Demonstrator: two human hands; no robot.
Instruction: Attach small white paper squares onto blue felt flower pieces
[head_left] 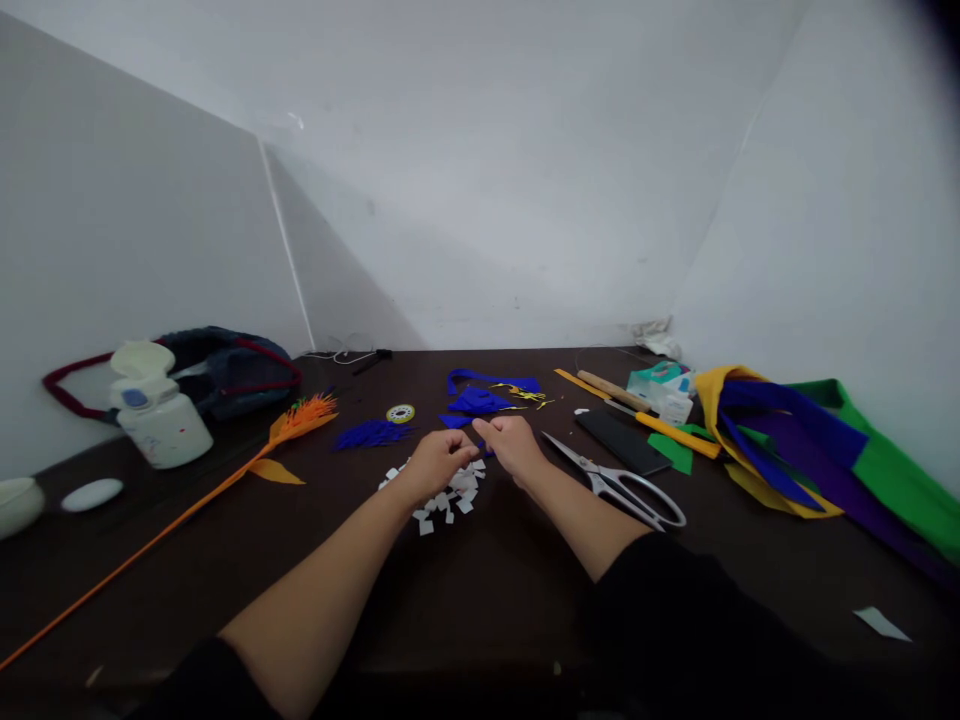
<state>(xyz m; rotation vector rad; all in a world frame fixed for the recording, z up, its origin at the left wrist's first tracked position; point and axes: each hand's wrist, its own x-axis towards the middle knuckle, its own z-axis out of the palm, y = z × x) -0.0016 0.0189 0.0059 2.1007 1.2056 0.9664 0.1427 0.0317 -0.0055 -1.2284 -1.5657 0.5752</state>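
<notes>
My forearms (330, 590) nearest. My left hand (435, 462) and right hand (516, 445) meet, both pinched on a blue scrap (484, 449) between them, over white squares (454, 495). A loose pinch could drop it among those.

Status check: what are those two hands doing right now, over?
Left hand, right hand: fingertips meet over a blue scrap, grip unclear. White paper squares underneath. Scissors lie right, untouched.
</notes>
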